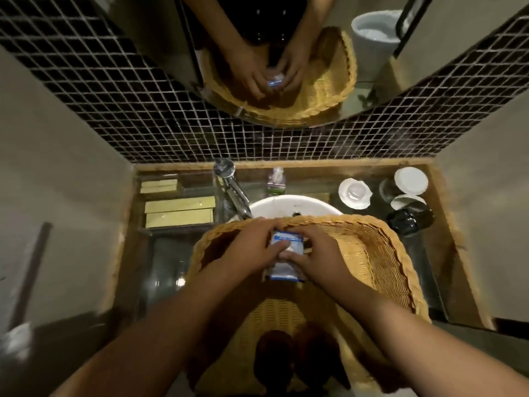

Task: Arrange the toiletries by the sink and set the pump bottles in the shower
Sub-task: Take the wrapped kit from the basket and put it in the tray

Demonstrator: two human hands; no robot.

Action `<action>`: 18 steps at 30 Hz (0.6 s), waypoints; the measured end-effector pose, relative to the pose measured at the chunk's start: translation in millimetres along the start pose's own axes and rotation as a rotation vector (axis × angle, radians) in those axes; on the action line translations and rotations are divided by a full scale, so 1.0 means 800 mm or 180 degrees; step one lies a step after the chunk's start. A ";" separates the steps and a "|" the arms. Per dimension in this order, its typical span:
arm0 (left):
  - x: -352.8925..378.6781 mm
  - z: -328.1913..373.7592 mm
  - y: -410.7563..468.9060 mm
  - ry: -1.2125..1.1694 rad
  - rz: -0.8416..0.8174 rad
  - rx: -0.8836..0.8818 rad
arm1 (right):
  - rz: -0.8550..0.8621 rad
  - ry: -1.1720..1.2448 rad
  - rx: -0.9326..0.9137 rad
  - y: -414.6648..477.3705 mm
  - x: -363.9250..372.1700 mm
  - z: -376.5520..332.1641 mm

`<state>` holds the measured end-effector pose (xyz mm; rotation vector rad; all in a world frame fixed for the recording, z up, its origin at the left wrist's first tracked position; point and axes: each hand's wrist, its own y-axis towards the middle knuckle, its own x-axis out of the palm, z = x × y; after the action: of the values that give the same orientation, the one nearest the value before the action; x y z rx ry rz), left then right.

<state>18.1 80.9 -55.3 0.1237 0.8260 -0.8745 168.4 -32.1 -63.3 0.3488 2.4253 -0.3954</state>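
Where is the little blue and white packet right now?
In the head view, the blue and white packet is at the middle, held between the left hand and right hand over the wicker basket, just in front of the white sink.

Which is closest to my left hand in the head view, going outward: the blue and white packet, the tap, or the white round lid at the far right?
1. The blue and white packet: touching the left hand, held over the basket.
2. The tap: just behind the hand, left of the sink.
3. The white round lid: farthest, at the counter's back right corner.
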 end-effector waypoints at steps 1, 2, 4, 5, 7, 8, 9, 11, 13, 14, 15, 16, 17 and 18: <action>-0.019 -0.003 -0.005 -0.0076 0.0134 -0.0074 | -0.0003 0.0077 -0.0154 0.009 0.002 -0.014; -0.037 -0.006 -0.008 -0.0144 0.0262 -0.0160 | 0.0006 0.0100 -0.0292 0.019 0.005 -0.028; -0.073 -0.012 -0.014 -0.0257 0.0523 -0.0263 | -0.0003 0.0103 -0.0512 0.041 0.010 -0.059; -0.090 -0.016 -0.016 -0.0342 0.0672 -0.0255 | -0.0014 0.0159 -0.0606 0.053 0.013 -0.075; -0.126 -0.023 -0.018 -0.0577 0.0951 -0.0236 | -0.0019 0.0353 -0.0804 0.075 0.018 -0.106; -0.143 -0.026 -0.018 -0.0674 0.1066 -0.0258 | 0.0002 0.0418 -0.0912 0.085 0.019 -0.121; -0.158 -0.030 -0.017 -0.0757 0.1174 -0.0276 | 0.0043 0.0445 -0.1019 0.094 0.020 -0.135; -0.184 -0.037 -0.014 -0.0883 0.1385 -0.0235 | 0.0113 0.0474 -0.1200 0.111 0.021 -0.162; -0.204 -0.045 -0.012 -0.0967 0.1511 -0.0200 | 0.0059 0.0651 -0.1204 0.124 0.020 -0.186; -0.213 -0.050 -0.012 -0.1015 0.1555 -0.0229 | -0.0034 0.0821 -0.1098 0.129 0.019 -0.196; -0.220 -0.055 -0.011 -0.1056 0.1615 -0.0273 | -0.0155 0.1003 -0.0954 0.135 0.019 -0.204; -0.227 -0.062 -0.010 -0.1068 0.1702 -0.0318 | -0.0265 0.1127 -0.0842 0.140 0.021 -0.211; -0.233 -0.069 -0.009 -0.1059 0.1799 -0.0354 | -0.0337 0.1176 -0.0802 0.144 0.025 -0.216; -0.238 -0.075 -0.006 -0.1032 0.1878 -0.0375 | -0.0320 0.1076 -0.0857 0.148 0.032 -0.220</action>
<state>-89.7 222.4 35.0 0.1100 0.4905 -0.2762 91.5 145.1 29.0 0.1864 2.7907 -0.0497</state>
